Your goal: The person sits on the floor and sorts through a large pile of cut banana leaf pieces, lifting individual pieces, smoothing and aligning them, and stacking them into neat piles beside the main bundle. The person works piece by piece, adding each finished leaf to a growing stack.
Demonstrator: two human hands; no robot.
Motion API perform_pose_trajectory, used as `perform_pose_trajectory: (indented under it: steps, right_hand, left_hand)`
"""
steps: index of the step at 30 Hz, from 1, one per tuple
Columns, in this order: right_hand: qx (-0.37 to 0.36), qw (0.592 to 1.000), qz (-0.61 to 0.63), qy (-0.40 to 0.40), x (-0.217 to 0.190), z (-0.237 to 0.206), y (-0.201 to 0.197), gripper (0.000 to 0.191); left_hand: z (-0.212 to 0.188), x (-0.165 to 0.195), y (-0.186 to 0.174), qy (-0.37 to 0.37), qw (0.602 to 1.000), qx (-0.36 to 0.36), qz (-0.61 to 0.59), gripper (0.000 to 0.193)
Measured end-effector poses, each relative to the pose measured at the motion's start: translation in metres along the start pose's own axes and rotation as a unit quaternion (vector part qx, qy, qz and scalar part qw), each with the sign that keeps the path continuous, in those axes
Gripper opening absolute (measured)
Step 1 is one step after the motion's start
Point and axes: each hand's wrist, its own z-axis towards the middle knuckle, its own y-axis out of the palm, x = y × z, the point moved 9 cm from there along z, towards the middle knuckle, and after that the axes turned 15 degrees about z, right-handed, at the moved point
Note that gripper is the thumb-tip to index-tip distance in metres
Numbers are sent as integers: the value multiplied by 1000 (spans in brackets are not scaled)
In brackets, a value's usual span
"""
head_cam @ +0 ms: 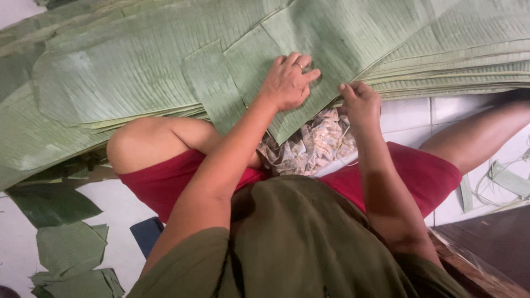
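Left hand [287,83] pressed flat, fingers released, on banana leaf sheet [309,38] atop leaf stack [452,72] on floor; right hand [360,102] grip pinching sheet's near edge

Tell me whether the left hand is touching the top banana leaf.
Touching: the head view shows the left hand lying palm down, flat on the top banana leaf.

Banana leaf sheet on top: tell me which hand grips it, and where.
Right hand pinches the top banana leaf sheet at its near edge; left hand rests flat on it.
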Motion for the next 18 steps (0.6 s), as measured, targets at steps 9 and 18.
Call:
perform_pose_trajectory:
  steps: [9, 18]
  right_hand:
    - [-49, 987, 136, -72, -116, -115, -40, 17]
    - [-72, 982, -63, 162, -1, -160, 27, 23]
  left_hand:
    - [3, -19, 28, -78, 983, -165, 18, 73]
    - [7, -151, 10, -234, 924, 109, -283, 52]
